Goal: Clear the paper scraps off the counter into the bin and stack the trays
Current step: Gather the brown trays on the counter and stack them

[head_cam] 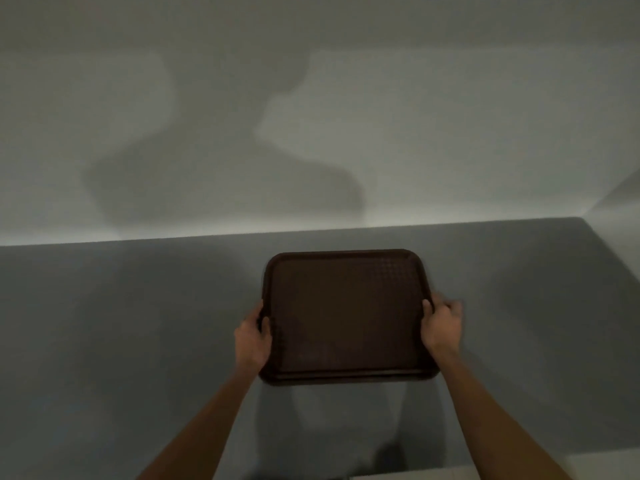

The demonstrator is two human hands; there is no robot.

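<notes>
Head view: the brown tray (348, 315) is held level over the grey bench (138, 323), left hand (252, 336) and right hand (441, 325) closed on its opposite side rims. A second rim seems visible beneath its near edge; edges should be aligned with that before the grip is released.

The tray (346, 313) is dark brown, its flat inner surface stamped with a fine grid of small raised squares, plainest toward its 1 o'clock corner; the rim is the same brown and smooth. The tabletop (138, 323) is plain matte grey, without pattern. The wall (450, 116) at 12 o'clock is pale off-white, crossed by a soft grey shadow.
</notes>
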